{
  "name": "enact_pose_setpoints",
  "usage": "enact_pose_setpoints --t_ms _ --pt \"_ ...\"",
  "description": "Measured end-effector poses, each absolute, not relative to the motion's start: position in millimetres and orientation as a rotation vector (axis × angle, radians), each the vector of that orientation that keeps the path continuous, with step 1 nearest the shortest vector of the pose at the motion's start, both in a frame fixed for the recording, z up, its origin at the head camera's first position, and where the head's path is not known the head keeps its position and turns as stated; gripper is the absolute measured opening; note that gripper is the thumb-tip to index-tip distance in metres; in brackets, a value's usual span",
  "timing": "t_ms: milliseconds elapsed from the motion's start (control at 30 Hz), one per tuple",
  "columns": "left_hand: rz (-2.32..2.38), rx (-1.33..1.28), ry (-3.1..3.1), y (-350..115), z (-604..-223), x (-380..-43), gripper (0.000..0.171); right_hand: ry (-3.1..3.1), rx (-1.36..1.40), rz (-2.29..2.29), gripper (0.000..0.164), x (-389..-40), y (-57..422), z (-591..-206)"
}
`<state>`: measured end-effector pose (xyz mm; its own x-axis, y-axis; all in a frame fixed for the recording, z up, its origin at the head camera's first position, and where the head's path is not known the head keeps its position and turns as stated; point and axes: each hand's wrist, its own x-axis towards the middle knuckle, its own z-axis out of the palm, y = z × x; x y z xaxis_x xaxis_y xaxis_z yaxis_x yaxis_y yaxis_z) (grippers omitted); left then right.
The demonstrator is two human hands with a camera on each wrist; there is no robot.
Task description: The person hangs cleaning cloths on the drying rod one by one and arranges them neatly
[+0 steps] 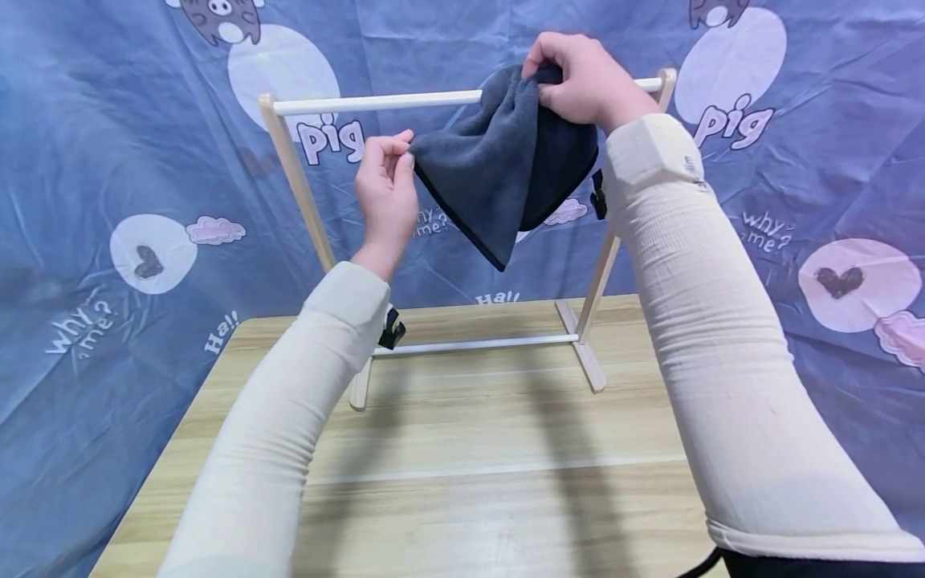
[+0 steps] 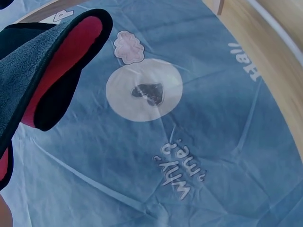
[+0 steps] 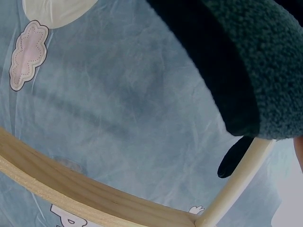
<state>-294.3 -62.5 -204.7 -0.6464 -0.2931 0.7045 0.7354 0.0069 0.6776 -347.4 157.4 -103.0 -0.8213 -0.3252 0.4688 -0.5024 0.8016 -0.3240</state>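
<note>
Grey cloth (image 1: 477,172) hides part of the white rail (image 1: 376,103); the left hand (image 1: 388,189) pinches its corner, the right hand (image 1: 587,80) grips its bunched top.

head: from above, forward-down | wrists: close, facing backdrop (image 2: 118,153) | shared: cloth (image 1: 480,172), backdrop

A: Cloth (image 1: 470,181) colours?
B: Slate grey-blue; black edging (image 1: 458,214); red inner face (image 2: 71,52).
A: Rack (image 1: 376,103)?
B: White bars (image 1: 477,345), pale wood uprights (image 1: 299,181).
A: Backdrop (image 1: 253,269)?
B: Blue; cartoon pigs (image 1: 220,16), dark hearts (image 1: 148,262) on pale discs (image 1: 128,237), pink clouds (image 1: 215,230), white lettering (image 1: 328,139).
A: Counter (image 1: 462,514)?
B: Light wood grain. Sleeves (image 1: 289,409), cream.
</note>
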Motion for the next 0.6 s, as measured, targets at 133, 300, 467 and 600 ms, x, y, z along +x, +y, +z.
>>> enact_pose_setpoints --t_ms 133,300,467,600 --pt "-1.684 -0.493 -1.553 -64.4 -202.8 -295.5 0.007 -2.579 0.636 0.612 0.023 -347.6 157.8 -104.0" --pt "-1.599 -0.528 -1.534 -68.2 -203.0 -310.4 0.005 -2.591 0.641 0.640 0.023 -346.9 158.0 -103.8" --pt "-1.582 -0.558 -1.466 -71.7 -198.5 -320.5 0.008 -2.597 0.657 0.638 0.023 -346.8 158.3 -103.8" --pt "-1.602 -0.545 -1.445 -71.6 -191.2 -321.6 0.009 -2.592 0.680 0.603 0.022 -347.6 160.3 -102.4"
